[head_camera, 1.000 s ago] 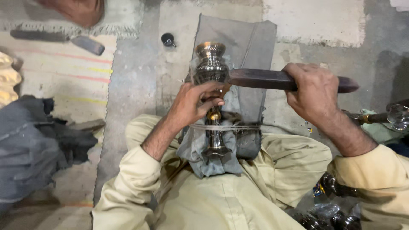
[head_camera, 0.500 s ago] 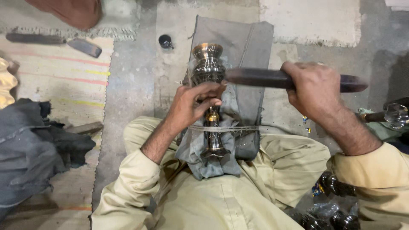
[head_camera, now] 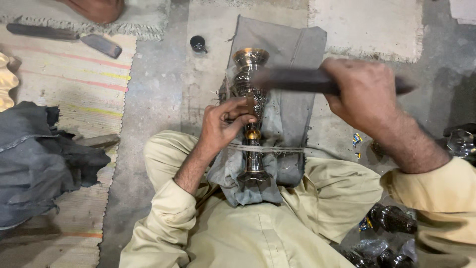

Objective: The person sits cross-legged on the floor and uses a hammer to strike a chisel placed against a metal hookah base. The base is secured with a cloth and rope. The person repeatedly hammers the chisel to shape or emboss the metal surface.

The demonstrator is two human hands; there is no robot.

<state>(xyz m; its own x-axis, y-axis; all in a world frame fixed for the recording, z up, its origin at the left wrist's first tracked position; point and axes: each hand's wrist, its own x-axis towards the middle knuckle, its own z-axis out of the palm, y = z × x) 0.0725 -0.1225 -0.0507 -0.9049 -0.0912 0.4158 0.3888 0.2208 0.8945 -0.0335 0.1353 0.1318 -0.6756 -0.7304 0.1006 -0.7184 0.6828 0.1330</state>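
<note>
Grey cloth [head_camera: 292, 99]: spread on the concrete floor [head_camera: 158, 114], running into the lap and padding the work.
Dark bundle [head_camera: 39, 159]: heaped on the striped mat [head_camera: 64, 84] (well apart from the hands).
Metal vase [head_camera: 250, 109]: lies lengthwise on the cloth, mouth pointing away, a cord across its stem.
Dark tool [head_camera: 297, 80]: long, blurred, crossing the vase's upper body.
Right hand [head_camera: 364, 97]: fist closed round the tool.
Left hand [head_camera: 225, 124]: fingers pinching the vase's neck.

The left hand [head_camera: 224, 123] sits mid-frame, fingers curled in a pinch, forearm bare below a rolled sleeve. The right hand [head_camera: 364, 94] is fisted, knuckles up, wrist bent, slightly blurred.
</note>
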